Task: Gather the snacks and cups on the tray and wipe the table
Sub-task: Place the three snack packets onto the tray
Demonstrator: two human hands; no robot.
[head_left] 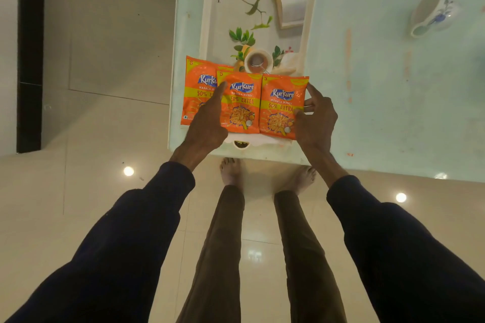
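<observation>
Dim warm light on my feed; lamp glare dots the near floor (110,191), table (393,92) faintly glossy, edges bowed.

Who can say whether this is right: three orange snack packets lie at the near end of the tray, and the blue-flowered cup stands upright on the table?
Not quite. The head view shows the blue-flowered cup lying on its side on the table, not upright. The orange snack packets and tray are as stated.

The pale glass counter (393,113) carries a white floral tray (208,8) at its left edge and, well apart on the far right, a blue-flowered cup (433,14) on its side. Its surface shows orange smears (348,55), perhaps spills.
</observation>
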